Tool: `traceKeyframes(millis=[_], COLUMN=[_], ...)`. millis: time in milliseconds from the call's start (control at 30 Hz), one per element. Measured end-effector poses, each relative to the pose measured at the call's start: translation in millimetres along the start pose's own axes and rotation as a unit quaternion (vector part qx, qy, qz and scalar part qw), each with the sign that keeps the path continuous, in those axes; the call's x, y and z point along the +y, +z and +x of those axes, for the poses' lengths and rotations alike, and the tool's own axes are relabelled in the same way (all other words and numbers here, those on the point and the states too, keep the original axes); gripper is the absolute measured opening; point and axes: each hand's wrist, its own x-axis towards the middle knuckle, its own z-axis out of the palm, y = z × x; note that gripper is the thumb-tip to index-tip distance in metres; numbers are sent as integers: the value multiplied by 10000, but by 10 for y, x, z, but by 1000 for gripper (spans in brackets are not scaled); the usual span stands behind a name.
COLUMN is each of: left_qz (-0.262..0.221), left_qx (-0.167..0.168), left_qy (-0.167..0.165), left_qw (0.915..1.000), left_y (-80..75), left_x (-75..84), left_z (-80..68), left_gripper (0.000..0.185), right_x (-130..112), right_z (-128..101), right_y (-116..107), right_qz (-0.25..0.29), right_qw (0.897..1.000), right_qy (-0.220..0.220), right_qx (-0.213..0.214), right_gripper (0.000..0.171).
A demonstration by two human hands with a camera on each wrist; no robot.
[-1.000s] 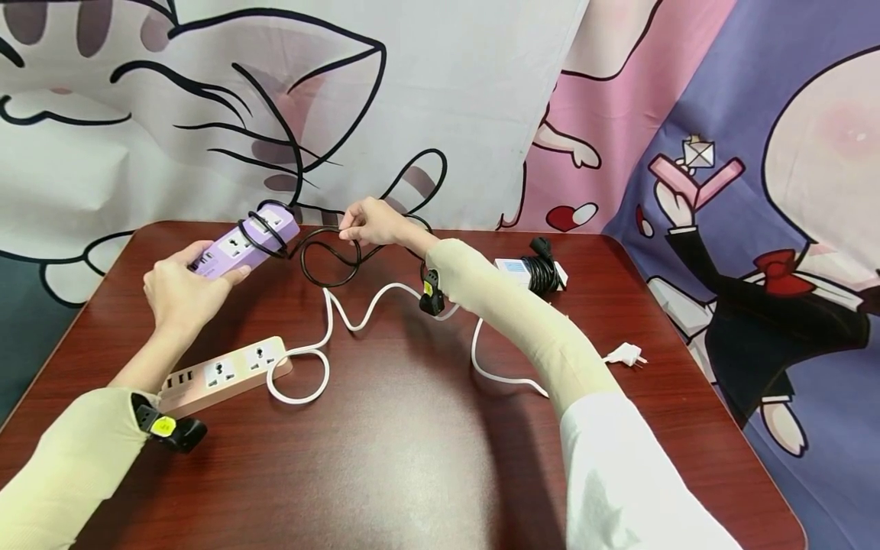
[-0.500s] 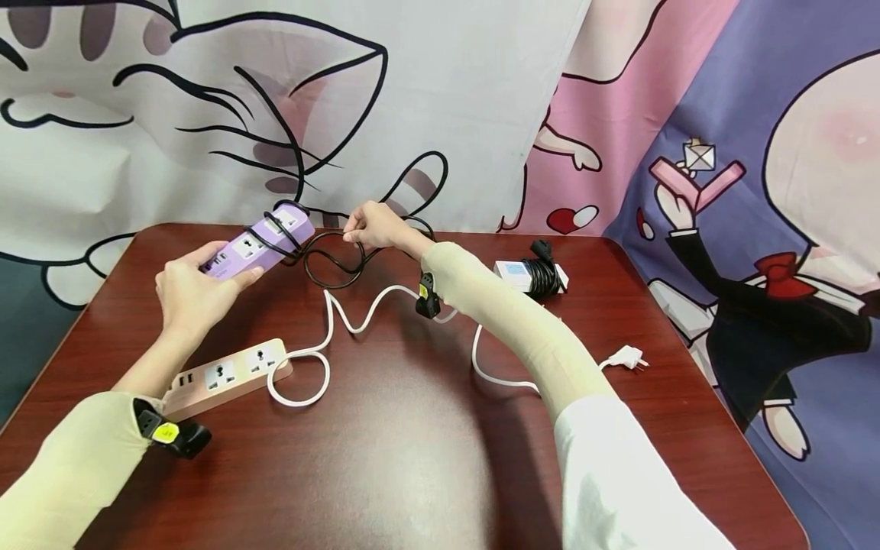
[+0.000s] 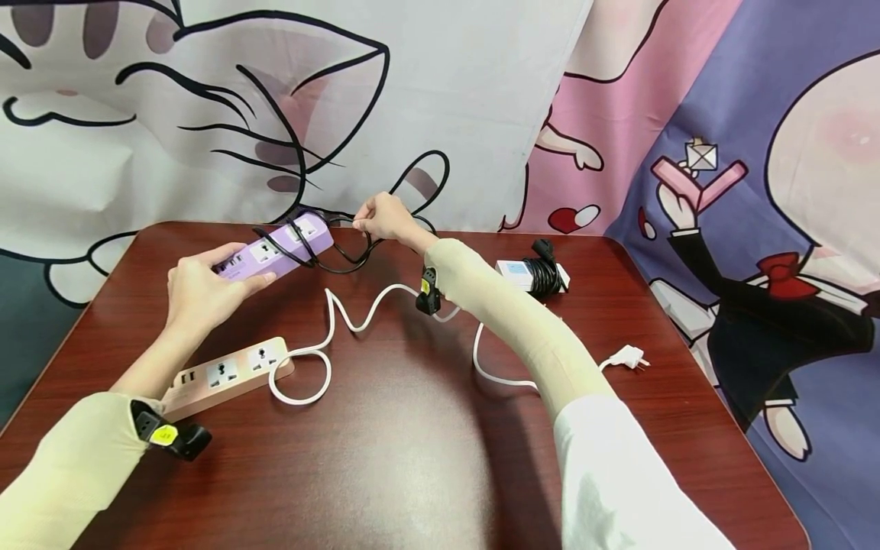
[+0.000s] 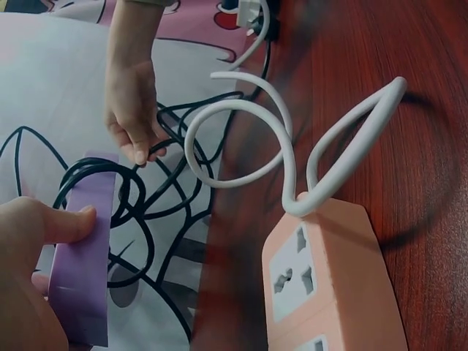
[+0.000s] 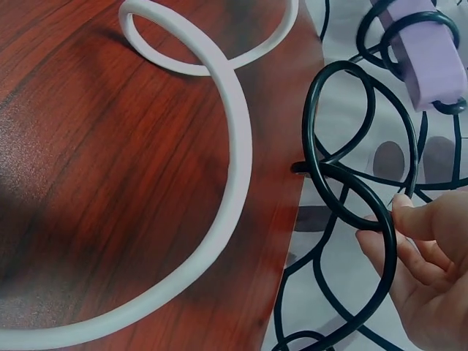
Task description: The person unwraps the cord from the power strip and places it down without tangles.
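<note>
My left hand (image 3: 206,294) grips the near end of a purple power strip (image 3: 256,264), tilted above the back left of the table. Several turns of black cord (image 5: 311,124) wrap loosely around the strip's far end. To its right, my right hand (image 3: 388,218) pinches the black cord between thumb and fingers, and loose loops hang between the two hands. In the left wrist view, my thumb presses along the purple casing (image 4: 80,270). The right wrist view shows the cord looping in front of my right fingertips (image 5: 406,212).
A pink power strip (image 3: 237,386) lies below my left hand, its white cord (image 5: 238,131) winding across the table to a white plug (image 3: 627,356). At the back right lies a white block (image 3: 512,270) wrapped in black cord (image 3: 543,276). A printed cloth hangs behind the table.
My left hand has carried the purple power strip rightward, nearer my right hand. The black cord's loose loop between them has shifted and narrowed. My right hand has moved slightly right.
</note>
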Motion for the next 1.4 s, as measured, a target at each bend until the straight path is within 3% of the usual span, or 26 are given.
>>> traceKeyframes(millis=[300,600,933,1400], left_qz=[70,166,356,406], left_qx=[-238,-373,-530,-522], left_qy=[102,33,360,196], left_qw=[9996,9992,9973,9976], left_y=[-9,-13,-6,62], left_x=[-38,-142,-191,-291], left_z=[-15,-34,-22,9], left_gripper=[67,67,63,61], right_x=[13,36,79,144], right_z=[-13,-69,-109,-271], right_y=[-85,-163,-267,-371], right_qz=[31,-13,72,217], right_qw=[9996,9983,9947,9891], right_qy=[-55,-409,-618,-1161], right_qx=[276,409,818,882], right_gripper=[16,16,14,9])
